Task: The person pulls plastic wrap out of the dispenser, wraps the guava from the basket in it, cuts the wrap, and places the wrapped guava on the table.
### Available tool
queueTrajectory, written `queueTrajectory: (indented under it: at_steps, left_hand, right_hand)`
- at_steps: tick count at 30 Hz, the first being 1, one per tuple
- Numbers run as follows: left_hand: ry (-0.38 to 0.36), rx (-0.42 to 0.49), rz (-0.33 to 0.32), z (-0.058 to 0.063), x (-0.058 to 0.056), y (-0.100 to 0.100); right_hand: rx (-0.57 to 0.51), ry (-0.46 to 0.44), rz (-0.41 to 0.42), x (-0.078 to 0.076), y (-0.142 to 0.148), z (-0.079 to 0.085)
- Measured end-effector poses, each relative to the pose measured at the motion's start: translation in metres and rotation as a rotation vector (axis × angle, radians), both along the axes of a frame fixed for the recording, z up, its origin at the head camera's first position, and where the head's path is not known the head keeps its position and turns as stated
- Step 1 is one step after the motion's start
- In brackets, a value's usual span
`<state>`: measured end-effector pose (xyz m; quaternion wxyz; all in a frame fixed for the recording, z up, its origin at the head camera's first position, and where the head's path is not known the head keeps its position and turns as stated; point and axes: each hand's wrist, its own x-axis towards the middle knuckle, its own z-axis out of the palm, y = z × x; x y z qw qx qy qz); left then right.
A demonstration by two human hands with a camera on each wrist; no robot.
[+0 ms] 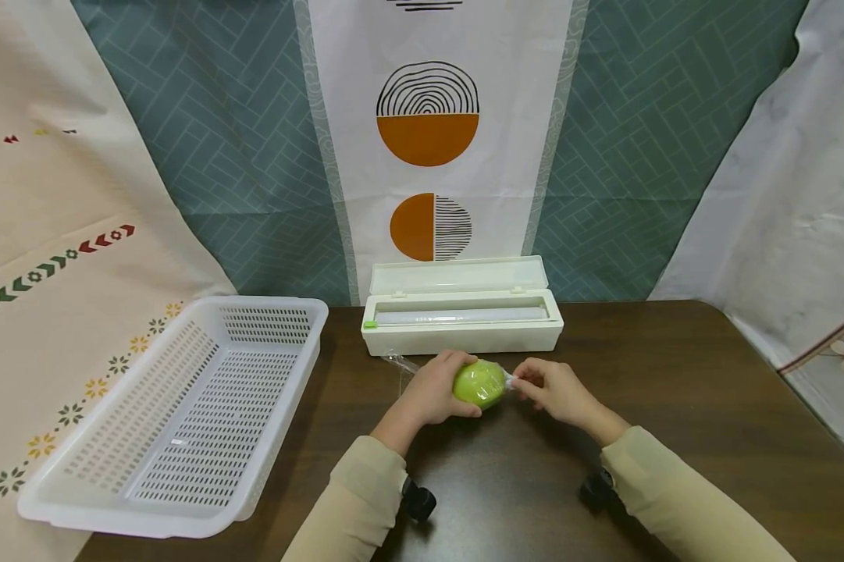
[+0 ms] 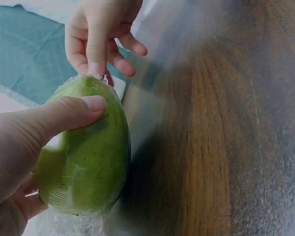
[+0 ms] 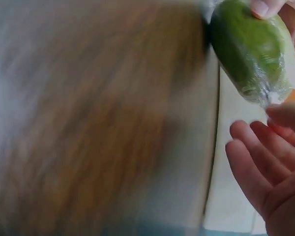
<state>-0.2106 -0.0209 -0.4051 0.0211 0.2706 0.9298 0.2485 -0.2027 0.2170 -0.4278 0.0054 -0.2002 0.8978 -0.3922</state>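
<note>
A green mango (image 1: 479,382) wrapped in clear cling film is held just above the dark table, in front of the white film box. My left hand (image 1: 432,394) grips it from the left, thumb (image 2: 73,115) lying across its side in the left wrist view. At the mango's right end, the film is gathered into a twisted tail (image 3: 265,96). My right hand (image 1: 558,394) pinches that tail between thumb and forefinger, its other fingers loosely spread. Loose, crumpled film (image 2: 78,223) sticks out from the opposite end, past my left hand.
Behind the hands stands a white cling film box (image 1: 464,341), lid raised, with a film roll (image 1: 464,315) inside and a small green slider (image 1: 370,324) at its left. A white slatted plastic basket (image 1: 218,414) sits at the left. Patterned cloths hang behind the table (image 1: 674,375).
</note>
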Motion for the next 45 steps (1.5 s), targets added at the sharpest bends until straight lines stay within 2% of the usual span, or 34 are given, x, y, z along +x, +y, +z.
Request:
queueTrajectory:
  at_steps: [3, 8, 13, 16, 18, 21, 24, 28, 31, 35, 37, 40, 42, 45]
  left_hand:
    - [-0.013, 0.007, 0.001, 0.0, 0.0, 0.0]
    - [-0.018, 0.008, 0.0, 0.0, -0.001, -0.001]
    - [-0.01, 0.006, -0.005, 0.0, -0.002, -0.001]
    - [-0.01, 0.004, -0.004, 0.0, -0.002, -0.001]
    - [-0.012, 0.002, -0.003, 0.0, -0.002, -0.001]
    - [-0.016, 0.005, -0.004, 0.0, -0.002, -0.001]
    - [-0.015, 0.003, -0.006, 0.0, -0.002, -0.001]
    - [-0.01, 0.001, -0.011, 0.0, -0.001, 0.0]
    - [-0.005, -0.001, -0.015, 0.001, -0.001, 0.0]
    - [-0.006, -0.001, -0.019, 0.001, -0.001, 0.0]
    - [-0.009, 0.0, -0.02, 0.001, -0.001, 0.0]
    - [-0.011, -0.008, -0.016, 0.001, -0.002, -0.001]
    - [-0.014, -0.008, -0.015, 0.001, -0.002, -0.001]
    - [-0.018, -0.002, -0.013, 0.001, -0.002, -0.001]
  right_hand:
    - [0.09, 0.103, 0.039, 0.002, 0.001, 0.002]
    - [0.162, 0.218, 0.101, 0.001, -0.001, 0.003]
    - [0.247, 0.376, 0.088, -0.002, -0.005, 0.003]
    - [0.3, 0.414, 0.079, -0.001, -0.008, 0.005]
    - [0.322, 0.405, 0.077, -0.001, -0.01, 0.006]
    - [0.312, 0.365, 0.084, -0.001, -0.011, 0.005]
    - [0.252, 0.287, 0.093, -0.003, -0.011, 0.002]
    - [0.117, 0.085, 0.101, -0.005, -0.009, 0.0]
    - [-0.029, -0.105, 0.097, -0.007, -0.008, -0.002]
    - [-0.212, -0.315, 0.072, -0.009, -0.007, -0.005]
    - [-0.239, -0.351, 0.048, -0.008, -0.007, -0.005]
    - [-0.19, -0.293, 0.016, -0.005, -0.004, -0.001]
    - [-0.107, -0.16, 0.015, -0.001, -0.003, 0.002]
    - [0.042, 0.097, 0.051, 0.006, -0.002, 0.005]
